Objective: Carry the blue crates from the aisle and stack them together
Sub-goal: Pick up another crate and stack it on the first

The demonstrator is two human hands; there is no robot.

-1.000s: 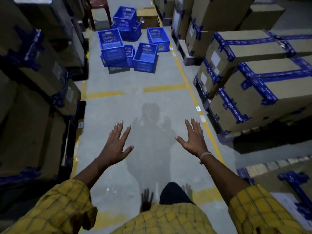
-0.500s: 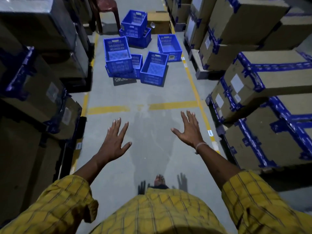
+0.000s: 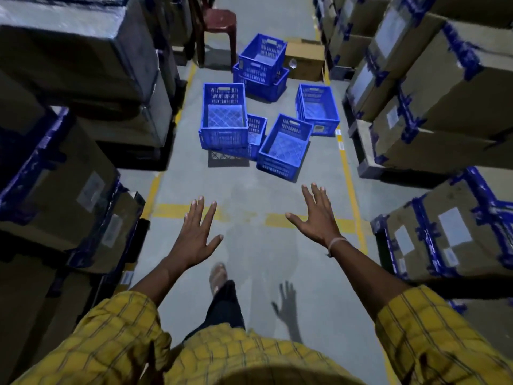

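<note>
Several blue slotted crates lie scattered on the aisle floor ahead. A tall crate (image 3: 224,115) rests on a lower one (image 3: 256,137) at the left. One tilted crate (image 3: 286,147) is nearest to me, another (image 3: 318,108) sits to the right, and two nested crates (image 3: 262,65) stand at the back. My left hand (image 3: 195,234) and my right hand (image 3: 316,216) are stretched forward over the floor, fingers spread, holding nothing, well short of the crates.
Stacked cardboard boxes (image 3: 449,79) strapped with blue tape wall both sides of the aisle, more boxes (image 3: 55,173) on the left. A red plastic chair (image 3: 219,22) and a brown carton (image 3: 305,61) stand behind the crates. Yellow lines (image 3: 344,162) mark the grey floor.
I have walked forward along the aisle, so the crates look closer and larger. Both hands stay spread and empty in front of me.
</note>
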